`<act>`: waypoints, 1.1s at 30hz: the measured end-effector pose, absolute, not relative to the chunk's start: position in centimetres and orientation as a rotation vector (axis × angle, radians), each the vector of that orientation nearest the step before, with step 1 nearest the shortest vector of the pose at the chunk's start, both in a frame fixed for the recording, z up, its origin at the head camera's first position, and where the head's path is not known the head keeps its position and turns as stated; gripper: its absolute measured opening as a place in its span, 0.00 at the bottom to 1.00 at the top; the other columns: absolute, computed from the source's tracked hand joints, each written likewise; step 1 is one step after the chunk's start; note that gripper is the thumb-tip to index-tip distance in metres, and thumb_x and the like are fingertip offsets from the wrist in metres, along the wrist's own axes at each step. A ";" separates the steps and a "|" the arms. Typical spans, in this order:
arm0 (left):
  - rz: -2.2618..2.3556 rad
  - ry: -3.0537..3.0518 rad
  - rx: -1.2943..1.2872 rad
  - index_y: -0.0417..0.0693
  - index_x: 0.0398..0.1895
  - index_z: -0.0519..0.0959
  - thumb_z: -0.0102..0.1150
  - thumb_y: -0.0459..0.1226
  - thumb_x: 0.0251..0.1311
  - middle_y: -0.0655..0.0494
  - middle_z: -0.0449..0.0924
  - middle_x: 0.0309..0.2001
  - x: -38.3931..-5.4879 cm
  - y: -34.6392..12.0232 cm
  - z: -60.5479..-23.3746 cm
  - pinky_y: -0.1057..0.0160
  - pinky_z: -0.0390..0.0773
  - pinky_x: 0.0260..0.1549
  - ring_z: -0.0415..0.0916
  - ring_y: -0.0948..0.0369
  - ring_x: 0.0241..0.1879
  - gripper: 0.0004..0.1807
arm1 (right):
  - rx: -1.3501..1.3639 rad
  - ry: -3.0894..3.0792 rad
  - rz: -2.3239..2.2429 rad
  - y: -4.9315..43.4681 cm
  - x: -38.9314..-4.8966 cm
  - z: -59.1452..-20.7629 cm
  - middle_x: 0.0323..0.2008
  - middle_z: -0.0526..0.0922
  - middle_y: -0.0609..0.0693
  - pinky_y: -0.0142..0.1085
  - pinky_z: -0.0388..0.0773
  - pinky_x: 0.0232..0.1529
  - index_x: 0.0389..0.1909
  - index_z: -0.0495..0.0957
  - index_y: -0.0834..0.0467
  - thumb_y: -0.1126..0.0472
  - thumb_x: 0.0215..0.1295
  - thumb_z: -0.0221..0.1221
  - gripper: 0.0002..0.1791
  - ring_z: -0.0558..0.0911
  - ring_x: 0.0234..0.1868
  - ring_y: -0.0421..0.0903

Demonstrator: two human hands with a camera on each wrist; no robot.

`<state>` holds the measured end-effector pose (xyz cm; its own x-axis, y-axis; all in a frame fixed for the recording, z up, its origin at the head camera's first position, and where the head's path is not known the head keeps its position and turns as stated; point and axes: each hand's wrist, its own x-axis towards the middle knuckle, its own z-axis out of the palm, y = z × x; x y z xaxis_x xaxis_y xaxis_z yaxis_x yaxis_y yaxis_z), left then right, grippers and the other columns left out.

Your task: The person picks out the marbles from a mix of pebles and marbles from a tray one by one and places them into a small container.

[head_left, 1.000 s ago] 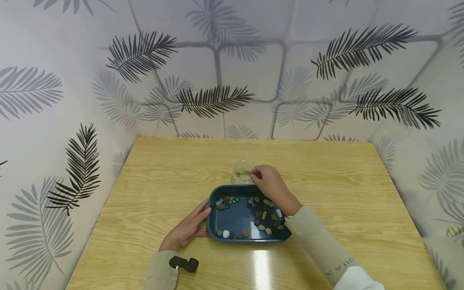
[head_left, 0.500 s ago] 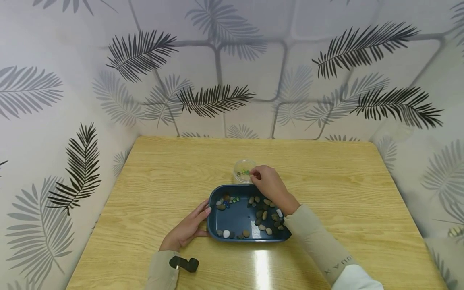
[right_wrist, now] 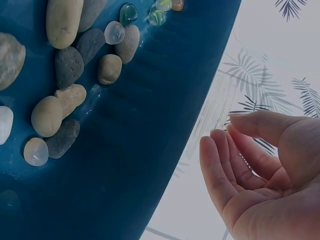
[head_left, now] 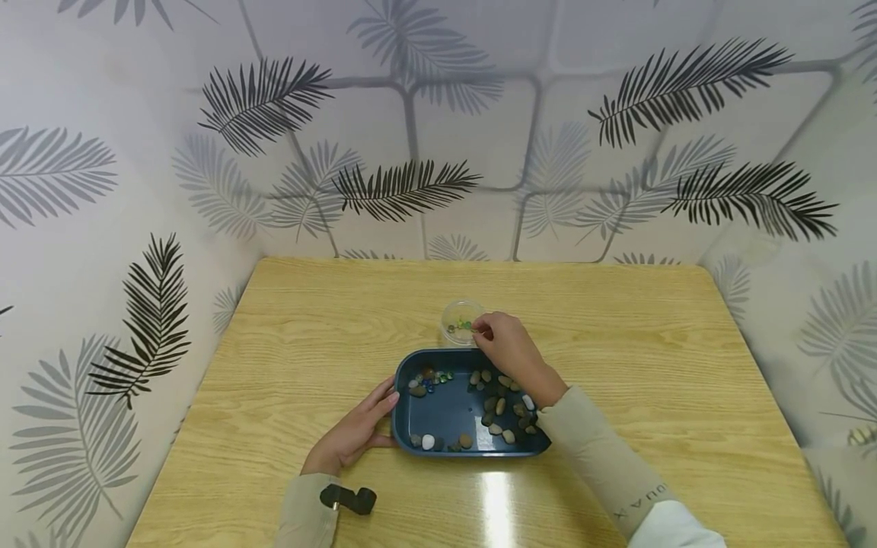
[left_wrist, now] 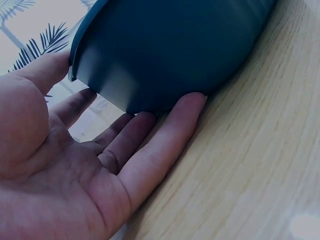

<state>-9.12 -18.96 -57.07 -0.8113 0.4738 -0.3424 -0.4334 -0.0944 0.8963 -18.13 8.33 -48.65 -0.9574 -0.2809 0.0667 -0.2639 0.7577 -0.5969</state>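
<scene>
A dark blue plastic tub (head_left: 438, 415) stands on the table with pebbles and glass marbles inside. My left hand (head_left: 352, 434) rests against its left end; in the left wrist view the thumb meets the rim and the fairly straight fingers (left_wrist: 165, 132) touch the outer wall low down. Just behind the tub sits a small clear round bowl (head_left: 454, 310), with several green and yellow marbles (head_left: 462, 325) in it. My right hand (head_left: 514, 350) reaches over the tub's back edge and pinches the bowl's right rim between thumb and fingertips.
Pebbles (head_left: 500, 407) crowd the tub's right side. Several marbles (head_left: 438, 377) lie at its back left, and more stones, one of them a white pebble (head_left: 428, 442), line the front wall. The wooden table (head_left: 308, 320) ends at patterned walls behind and at both sides.
</scene>
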 end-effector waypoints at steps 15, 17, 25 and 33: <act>1.943 1.579 0.023 0.65 0.68 0.47 0.43 0.51 0.63 0.51 0.42 0.67 -9.0 -18.8 -56.8 0.47 0.74 0.40 0.59 0.46 0.58 0.31 | -0.464 2.932 -0.975 8.4 -17.4 -48.1 0.32 0.76 0.46 0.33 0.75 0.32 0.36 0.79 0.56 0.61 0.60 0.56 0.07 0.73 0.31 0.40; 1.936 1.584 0.020 0.64 0.68 0.46 0.42 0.50 0.63 0.50 0.42 0.67 -8.8 -18.7 -56.1 0.47 0.74 0.40 0.58 0.46 0.58 0.32 | -0.458 2.926 -0.969 8.3 -17.3 -47.9 0.32 0.77 0.47 0.34 0.75 0.32 0.36 0.79 0.56 0.61 0.59 0.57 0.06 0.74 0.31 0.41; 1.920 1.590 0.016 0.62 0.68 0.46 0.42 0.49 0.64 0.49 0.43 0.67 -8.6 -18.6 -54.8 0.47 0.73 0.41 0.57 0.45 0.58 0.31 | -0.483 2.894 -0.933 7.7 -16.3 -47.3 0.32 0.77 0.45 0.33 0.75 0.32 0.37 0.80 0.57 0.61 0.59 0.57 0.07 0.74 0.31 0.39; 1.926 1.577 0.001 0.62 0.68 0.46 0.42 0.49 0.64 0.48 0.44 0.66 -8.7 -18.6 -54.9 0.46 0.73 0.41 0.60 0.44 0.56 0.31 | -0.661 2.796 -0.874 6.6 -15.5 -47.5 0.30 0.77 0.42 0.29 0.73 0.29 0.38 0.79 0.55 0.60 0.59 0.56 0.07 0.74 0.29 0.36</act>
<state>-8.71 -18.56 -54.86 -0.7944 0.4705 -0.3843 -0.4696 -0.0743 0.8798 -15.49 6.62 -47.45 -0.8940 -0.4481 -0.0011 -0.3677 0.7349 -0.5698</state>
